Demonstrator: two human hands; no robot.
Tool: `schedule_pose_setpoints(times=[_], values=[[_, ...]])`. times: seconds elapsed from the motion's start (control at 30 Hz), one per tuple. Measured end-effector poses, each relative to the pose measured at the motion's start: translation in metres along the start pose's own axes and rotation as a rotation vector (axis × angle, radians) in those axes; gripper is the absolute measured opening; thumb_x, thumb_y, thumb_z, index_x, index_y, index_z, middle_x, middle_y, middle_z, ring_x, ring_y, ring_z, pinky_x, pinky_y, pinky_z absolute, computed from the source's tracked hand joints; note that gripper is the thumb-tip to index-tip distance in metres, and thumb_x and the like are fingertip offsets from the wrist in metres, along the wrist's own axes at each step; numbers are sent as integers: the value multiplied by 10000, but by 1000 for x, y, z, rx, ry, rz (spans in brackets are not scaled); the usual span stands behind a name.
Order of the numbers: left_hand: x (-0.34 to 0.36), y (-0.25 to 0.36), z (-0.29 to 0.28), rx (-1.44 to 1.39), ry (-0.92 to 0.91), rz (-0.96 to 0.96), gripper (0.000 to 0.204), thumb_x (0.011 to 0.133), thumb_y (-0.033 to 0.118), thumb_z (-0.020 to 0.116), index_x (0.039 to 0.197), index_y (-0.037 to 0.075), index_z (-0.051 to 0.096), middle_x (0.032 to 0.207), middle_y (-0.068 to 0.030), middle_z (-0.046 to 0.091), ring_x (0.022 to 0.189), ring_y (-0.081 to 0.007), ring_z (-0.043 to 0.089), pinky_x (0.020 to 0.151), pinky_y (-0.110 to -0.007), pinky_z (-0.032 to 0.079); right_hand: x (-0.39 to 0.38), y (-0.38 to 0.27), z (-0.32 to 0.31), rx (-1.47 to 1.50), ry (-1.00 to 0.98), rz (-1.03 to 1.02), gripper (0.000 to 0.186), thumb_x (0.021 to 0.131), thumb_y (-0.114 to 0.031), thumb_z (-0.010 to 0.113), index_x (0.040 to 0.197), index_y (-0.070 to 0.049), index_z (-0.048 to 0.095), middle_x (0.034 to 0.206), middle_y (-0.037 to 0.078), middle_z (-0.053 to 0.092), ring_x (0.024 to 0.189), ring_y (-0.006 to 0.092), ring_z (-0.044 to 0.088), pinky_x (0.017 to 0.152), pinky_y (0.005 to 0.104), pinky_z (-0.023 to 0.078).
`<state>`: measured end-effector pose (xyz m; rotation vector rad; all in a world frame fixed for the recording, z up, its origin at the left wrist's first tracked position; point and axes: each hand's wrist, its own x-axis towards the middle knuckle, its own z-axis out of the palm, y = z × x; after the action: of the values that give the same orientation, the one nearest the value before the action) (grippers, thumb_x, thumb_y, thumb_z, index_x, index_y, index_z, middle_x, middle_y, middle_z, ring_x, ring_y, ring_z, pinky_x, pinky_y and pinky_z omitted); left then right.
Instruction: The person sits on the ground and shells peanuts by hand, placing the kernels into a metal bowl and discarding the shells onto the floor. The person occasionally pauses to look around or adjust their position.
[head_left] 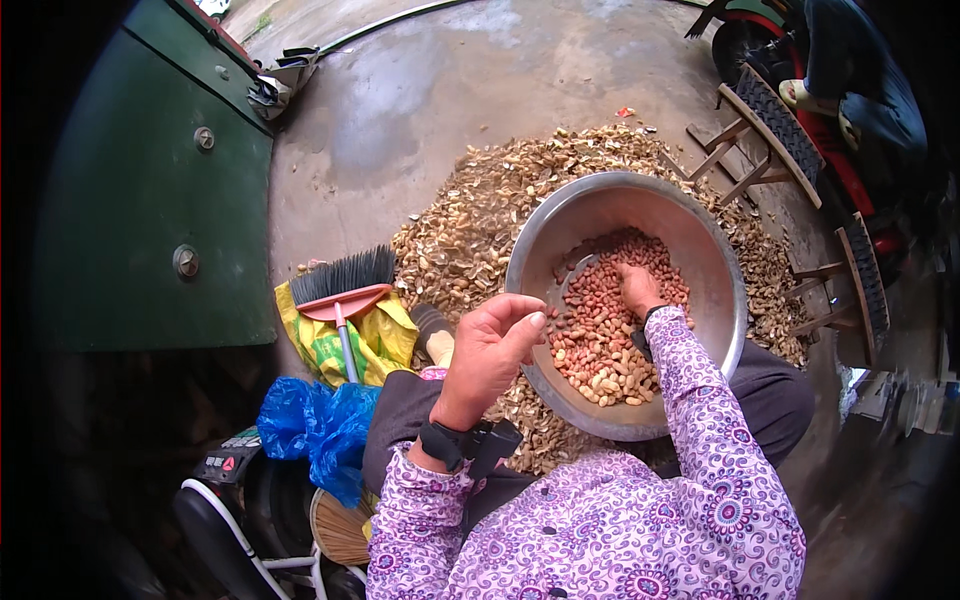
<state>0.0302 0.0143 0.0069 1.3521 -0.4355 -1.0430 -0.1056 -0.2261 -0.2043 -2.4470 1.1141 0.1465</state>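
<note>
A wide metal basin (735,290) rests by my lap, tilted a little. Inside it, shelled red peanut kernels (600,290) lie toward the far side and unshelled peanuts (615,380) toward the near side. My right hand (640,291) reaches into the basin, its fingertips hidden among the kernels. Just outside the left rim, my left hand (488,352) is raised with its fingers curled and the thumb bent against them. Whatever it may hold does not show. A dark band with a small box (470,445) sits on my left wrist.
Broken peanut shells (470,220) are heaped around the basin. At left stand a broom (345,295) on a yellow bag (385,345), a blue plastic bag (320,425) and a green metal door (150,200). Low wooden stools (770,125) and a seated person (870,90) are at right.
</note>
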Motion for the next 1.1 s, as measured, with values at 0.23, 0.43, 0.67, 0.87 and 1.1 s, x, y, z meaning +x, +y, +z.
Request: schedule_pose_setpoints(times=[0.23,0.43,0.67,0.87,1.1], values=[[-3,-2,-3,-1,15,-12,166,817,127,547,934,12,566,713,-8,573,618,-43,522,518,-170,420,-6,-14,-2,-151,-174,-22,207,707,-46,515,898,-54,597,937,198,581,882,336,555,774,380,432],[-1,23,-29,-67,130,160,150,836,93,501,939,0,558,680,-42,567,552,-67,500,513,-195,426,5,7,19,-199,-206,-77,196,727,-80,509,896,-66,609,899,184,592,859,336,564,758,397,442],[-13,23,-72,-386,247,261,178,861,116,474,969,-9,542,722,-72,571,560,-109,500,546,-262,455,-11,-11,9,-130,-119,-44,178,731,-101,467,809,-75,625,853,179,598,840,338,564,734,408,443],[-15,24,-72,-388,243,279,173,857,112,480,961,-13,541,715,-68,570,559,-115,503,533,-262,457,-29,-12,3,-67,-186,-114,174,616,-132,666,761,-43,635,748,156,613,721,294,595,670,369,462],[2,20,-61,-281,207,286,154,848,113,502,932,-6,548,672,-43,561,515,-79,481,475,-222,434,-35,-5,-40,350,-251,-150,204,749,-189,573,720,11,596,583,61,549,561,114,503,539,297,427]])
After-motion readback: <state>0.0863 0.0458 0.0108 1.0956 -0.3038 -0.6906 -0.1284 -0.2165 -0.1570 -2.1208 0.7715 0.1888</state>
